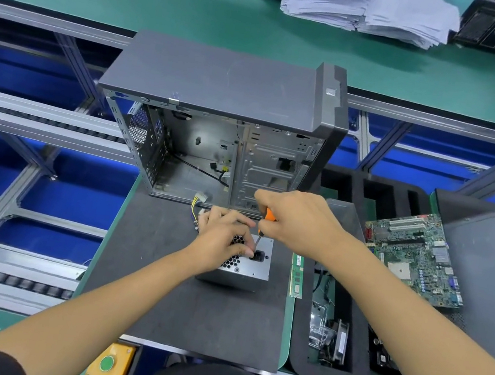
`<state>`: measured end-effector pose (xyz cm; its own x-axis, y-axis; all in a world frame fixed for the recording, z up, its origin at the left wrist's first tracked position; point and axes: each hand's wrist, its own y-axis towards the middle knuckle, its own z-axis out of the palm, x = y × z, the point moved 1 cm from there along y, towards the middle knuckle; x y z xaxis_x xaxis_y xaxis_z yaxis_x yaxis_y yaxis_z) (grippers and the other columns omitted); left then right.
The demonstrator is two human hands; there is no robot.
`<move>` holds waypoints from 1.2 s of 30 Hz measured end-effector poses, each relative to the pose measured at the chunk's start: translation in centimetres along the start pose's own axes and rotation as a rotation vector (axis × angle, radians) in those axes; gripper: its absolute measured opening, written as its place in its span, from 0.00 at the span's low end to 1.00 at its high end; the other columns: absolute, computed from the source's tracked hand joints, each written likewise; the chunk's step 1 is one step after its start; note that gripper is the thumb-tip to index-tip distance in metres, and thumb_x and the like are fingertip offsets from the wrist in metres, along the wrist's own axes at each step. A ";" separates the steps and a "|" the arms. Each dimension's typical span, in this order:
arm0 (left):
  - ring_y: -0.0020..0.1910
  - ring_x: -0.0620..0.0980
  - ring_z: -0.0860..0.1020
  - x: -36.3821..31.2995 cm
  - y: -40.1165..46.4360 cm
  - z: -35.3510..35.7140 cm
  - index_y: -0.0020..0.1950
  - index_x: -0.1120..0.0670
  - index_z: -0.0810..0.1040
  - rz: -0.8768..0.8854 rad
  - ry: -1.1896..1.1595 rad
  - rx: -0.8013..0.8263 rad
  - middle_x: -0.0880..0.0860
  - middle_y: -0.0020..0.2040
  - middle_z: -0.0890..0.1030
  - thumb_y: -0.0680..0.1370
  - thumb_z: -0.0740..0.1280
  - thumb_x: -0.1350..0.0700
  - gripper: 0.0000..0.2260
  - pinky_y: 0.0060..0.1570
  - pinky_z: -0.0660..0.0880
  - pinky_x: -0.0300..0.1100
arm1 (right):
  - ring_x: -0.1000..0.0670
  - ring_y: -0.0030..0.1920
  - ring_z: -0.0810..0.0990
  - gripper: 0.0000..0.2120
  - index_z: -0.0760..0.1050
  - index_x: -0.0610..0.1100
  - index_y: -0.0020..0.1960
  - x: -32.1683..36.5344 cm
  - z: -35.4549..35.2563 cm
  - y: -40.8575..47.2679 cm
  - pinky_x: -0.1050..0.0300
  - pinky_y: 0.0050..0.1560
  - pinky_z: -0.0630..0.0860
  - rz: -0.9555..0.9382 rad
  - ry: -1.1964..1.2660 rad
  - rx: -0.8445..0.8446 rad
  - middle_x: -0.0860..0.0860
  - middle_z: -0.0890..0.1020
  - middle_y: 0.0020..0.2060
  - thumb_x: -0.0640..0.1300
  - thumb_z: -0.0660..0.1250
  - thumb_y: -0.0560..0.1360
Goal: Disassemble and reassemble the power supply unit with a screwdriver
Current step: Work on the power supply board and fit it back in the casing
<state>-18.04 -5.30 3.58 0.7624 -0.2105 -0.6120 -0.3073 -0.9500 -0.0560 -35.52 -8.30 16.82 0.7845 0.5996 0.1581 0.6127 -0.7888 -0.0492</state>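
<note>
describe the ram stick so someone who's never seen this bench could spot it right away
Start at the open computer case standing in the middle, then drop to the dark mat in front of it, where the silver power supply sits. The ram stick lies along the mat's right edge, beside the foam tray. It is a long, narrow green strip, far slimmer than the square motherboard further right.

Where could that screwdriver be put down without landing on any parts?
The grey mat lies bare left of and in front of the power supply unit. It is crowded on the right, where the memory stick, foam tray and motherboard lie.
</note>
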 end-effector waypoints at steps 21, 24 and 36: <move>0.55 0.47 0.64 1.8 0.2 -0.3 0.46 0.45 0.83 0.135 -0.149 0.085 0.34 0.53 0.73 0.76 0.75 0.47 0.04 0.61 0.62 0.40 | 0.52 0.27 0.67 0.09 0.62 0.52 0.41 0.8 0.5 2.0 0.55 0.28 0.55 -0.028 -0.133 0.017 0.54 0.69 0.26 0.51 0.62 0.74; 0.53 0.46 0.63 2.1 0.1 0.1 0.46 0.44 0.83 0.162 -0.151 0.031 0.32 0.52 0.72 0.76 0.75 0.47 0.04 0.60 0.60 0.34 | 0.53 0.26 0.64 0.10 0.60 0.53 0.41 0.9 0.4 2.0 0.56 0.28 0.55 -0.041 -0.170 0.009 0.54 0.67 0.26 0.51 0.62 0.74; 0.57 0.42 0.66 2.3 0.4 -0.2 0.44 0.41 0.81 0.187 -0.191 0.069 0.40 0.52 0.78 0.76 0.75 0.47 0.04 0.58 0.59 0.28 | 0.54 0.26 0.63 0.08 0.63 0.51 0.44 1.7 0.6 2.3 0.56 0.28 0.55 -0.042 -0.229 0.032 0.54 0.66 0.26 0.51 0.61 0.77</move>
<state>-16.28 -6.24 2.33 0.5695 -0.3278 -0.7538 -0.4757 -0.8793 0.0229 -32.79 -9.01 16.42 0.7575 0.6494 -0.0669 0.6449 -0.7602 -0.0787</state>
